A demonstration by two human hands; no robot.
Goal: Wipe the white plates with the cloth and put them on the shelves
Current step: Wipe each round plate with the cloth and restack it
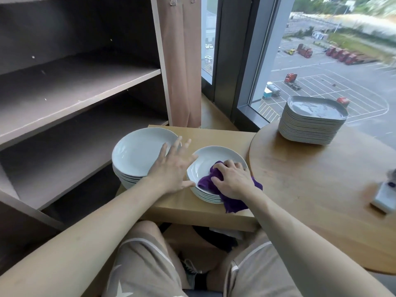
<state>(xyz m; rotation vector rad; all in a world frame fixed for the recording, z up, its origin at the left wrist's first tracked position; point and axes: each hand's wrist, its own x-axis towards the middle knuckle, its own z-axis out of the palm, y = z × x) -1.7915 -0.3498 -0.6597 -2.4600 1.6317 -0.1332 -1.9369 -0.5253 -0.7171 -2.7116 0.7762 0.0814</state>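
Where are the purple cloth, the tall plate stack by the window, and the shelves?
purple cloth (206, 182), head view, its bunched left end.
tall plate stack (308, 131), head view, the side of its rims.
shelves (75, 82), head view, the bare middle board.

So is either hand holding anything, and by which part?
The right hand grips the purple cloth at its bunched middle, on the top plate. The left hand holds nothing, fingers spread.

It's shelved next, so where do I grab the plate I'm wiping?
Likely the upturned left rim of the plate, from the left: it stands clear of the stack by the left hand, while the cloth and right hand cover the right.
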